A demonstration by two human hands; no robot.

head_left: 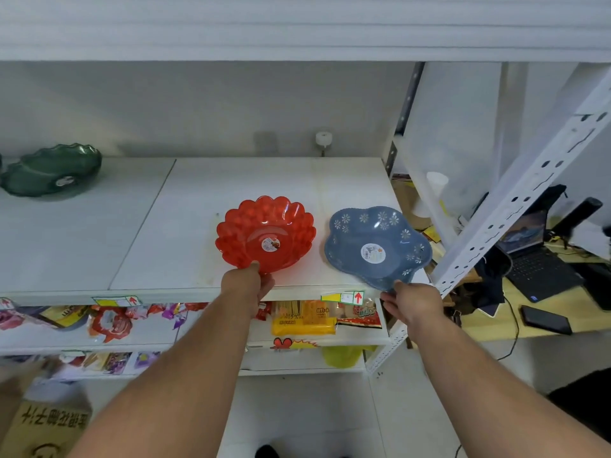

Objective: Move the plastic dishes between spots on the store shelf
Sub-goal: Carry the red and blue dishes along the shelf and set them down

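Both hands grip a plastic dish at the front edge of the shelf (198,226).

The left hand (246,284) pinches the near rim of the red dish (264,234), thumb on top; the right hand (411,302) grasps the near rim of the blue dish (377,247), which overhangs the edge and looks tilted. Both arms reach forward, nearly straight. Best lifted level and clear of each other. A green dish (53,170) sits far left of the hands.

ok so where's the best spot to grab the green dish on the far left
Probably the scalloped rim of the green dish on its near, front side, pinched thumb inside, fingers under. It sits tilted on the shelf, and the flared wavy lip offers the only thin edge.
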